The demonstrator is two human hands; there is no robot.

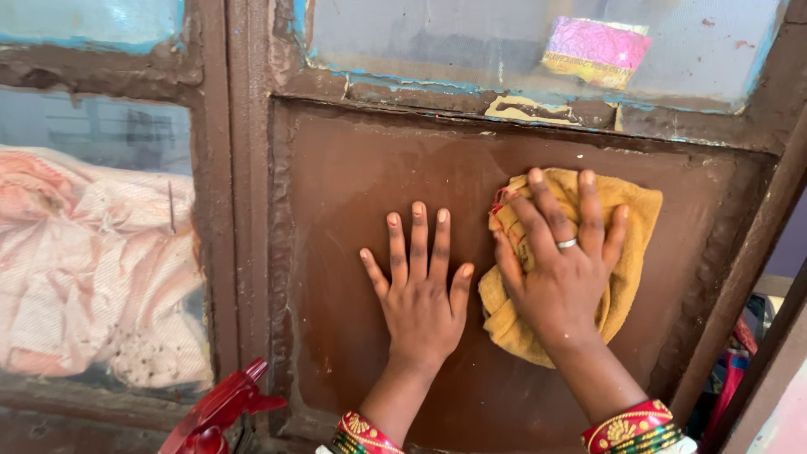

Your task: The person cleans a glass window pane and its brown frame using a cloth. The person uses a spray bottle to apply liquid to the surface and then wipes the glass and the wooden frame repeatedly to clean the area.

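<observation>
My right hand [561, 271] presses a crumpled yellow cloth [629, 220] flat against a brown wooden door panel [353, 219]. A silver ring sits on one finger of that hand. My left hand [420, 294] lies flat on the bare panel just left of the cloth, fingers spread and holding nothing. Both wrists wear red and gold bangles [626, 424].
A red spray-bottle trigger [220, 410] pokes up at the lower left. Left of the brown frame post [248, 185], a glass pane shows a pale pink cloth [84, 269] behind it. Above the panel is a frosted pane with a pink sticker [597, 49].
</observation>
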